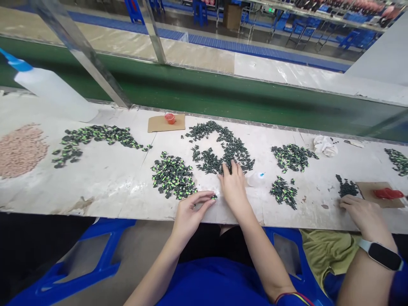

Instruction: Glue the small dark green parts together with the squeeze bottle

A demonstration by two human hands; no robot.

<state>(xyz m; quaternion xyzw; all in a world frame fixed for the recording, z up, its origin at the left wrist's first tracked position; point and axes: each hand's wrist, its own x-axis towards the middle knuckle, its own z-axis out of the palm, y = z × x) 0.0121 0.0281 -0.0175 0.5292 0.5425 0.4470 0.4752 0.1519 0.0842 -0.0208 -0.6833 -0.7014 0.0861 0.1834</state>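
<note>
1. Dark pile: right hand, fingers slightly spread, touches its near edge; a careless sweep could scatter it
2. Bottle, right of the pile: the right hand could bump it
3. Piece, in front of the pile, pinched by the left hand: a loose grip could drop it

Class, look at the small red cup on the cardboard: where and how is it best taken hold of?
The red cup is probably best pinched by its outer sides, coming from the person's side: it stands upright on the cardboard, open at the top, and dark pieces lie to its right.
</note>
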